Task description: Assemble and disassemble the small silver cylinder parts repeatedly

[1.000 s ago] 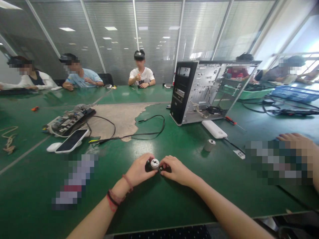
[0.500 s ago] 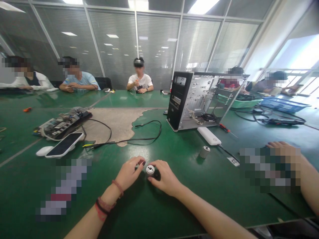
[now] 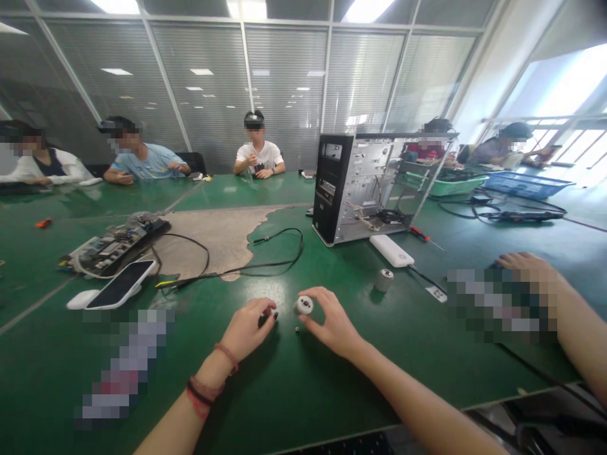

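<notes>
- Hands apart, small gap between them
- Right hand [image 3: 333, 323] pinches a small white round part [image 3: 305, 305] at the fingertips, just above the green table [image 3: 289, 385]
- Left hand [image 3: 246, 329] curled, fingers pointing toward the white round part; something dark at the fingertips, too small to tell if it's held
- Tiny dark bit [image 3: 297, 329] on the table, just below the white round part
- Metal cylinder [image 3: 383, 280] stands upright to the right of the right hand, well apart from it
- Beyond it: white power bank [image 3: 391, 251], red-handled screwdriver [image 3: 422, 234], open computer case [image 3: 353, 189]
- Left side of table: phone [image 3: 121, 284] lying on a white mouse [image 3: 81, 299], circuit board [image 3: 114, 246], black cable [image 3: 237, 262] running over a beige mat [image 3: 213, 234]
- Blurred patch over the table at lower left, another at right
- Another person's hand [image 3: 524, 265] rests at right, apart from both hands
- Far side: co-worker in white T-shirt [image 3: 258, 155] sits at the table; others along the sides; blue basket [image 3: 526, 184] at far right
</notes>
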### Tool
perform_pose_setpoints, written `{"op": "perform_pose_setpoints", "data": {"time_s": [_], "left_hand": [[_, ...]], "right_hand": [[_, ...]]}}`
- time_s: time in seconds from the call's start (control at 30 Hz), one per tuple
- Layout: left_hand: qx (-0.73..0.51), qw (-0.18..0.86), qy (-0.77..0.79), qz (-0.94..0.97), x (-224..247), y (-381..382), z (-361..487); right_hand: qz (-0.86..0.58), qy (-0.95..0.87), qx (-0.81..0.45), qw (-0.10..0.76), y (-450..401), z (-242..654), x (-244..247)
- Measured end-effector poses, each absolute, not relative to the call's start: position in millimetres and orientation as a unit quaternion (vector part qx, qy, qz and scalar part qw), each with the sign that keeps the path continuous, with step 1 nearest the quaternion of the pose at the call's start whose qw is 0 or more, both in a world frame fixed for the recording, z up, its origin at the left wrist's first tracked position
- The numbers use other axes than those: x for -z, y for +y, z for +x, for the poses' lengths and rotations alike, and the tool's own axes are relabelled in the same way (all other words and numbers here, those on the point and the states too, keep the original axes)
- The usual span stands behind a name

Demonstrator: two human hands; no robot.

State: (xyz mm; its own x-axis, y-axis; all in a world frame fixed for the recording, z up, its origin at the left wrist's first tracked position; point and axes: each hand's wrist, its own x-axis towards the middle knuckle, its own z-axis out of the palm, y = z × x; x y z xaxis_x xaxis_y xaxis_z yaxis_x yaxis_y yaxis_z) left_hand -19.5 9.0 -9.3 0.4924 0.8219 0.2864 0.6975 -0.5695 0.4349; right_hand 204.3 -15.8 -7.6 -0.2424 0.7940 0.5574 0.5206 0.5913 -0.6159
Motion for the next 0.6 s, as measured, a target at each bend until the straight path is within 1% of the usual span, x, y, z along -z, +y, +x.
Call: {"op": "perform_pose_setpoints", "data": {"time_s": [0.1,0.2,0.27,0.4,0.6], "left_hand": [[-0.231,0.126,0.431,0.863,7.0,6.6,-19.1],[-0.235,0.12,0.424,0.866,5.6,5.1,-18.9],[-0.236,0.115,0.424,0.867,4.7,4.7,-18.9],[-0.237,0.105,0.427,0.866,2.9,5.2,-19.8],[-0.241,0.097,0.434,0.863,1.2,5.8,-21.8]], "right_hand": [[-0.48,-0.715,-0.139,0.489,-8.6,234.8,-2.3],[-0.522,-0.687,-0.103,0.495,-8.1,272.2,-7.6],[-0.558,-0.674,-0.066,0.48,-11.9,298.7,-3.8],[-0.636,-0.647,-0.001,0.42,-23.1,350.4,19.5],[-0.711,-0.619,-0.083,0.323,-31.2,392.6,49.4]]}}
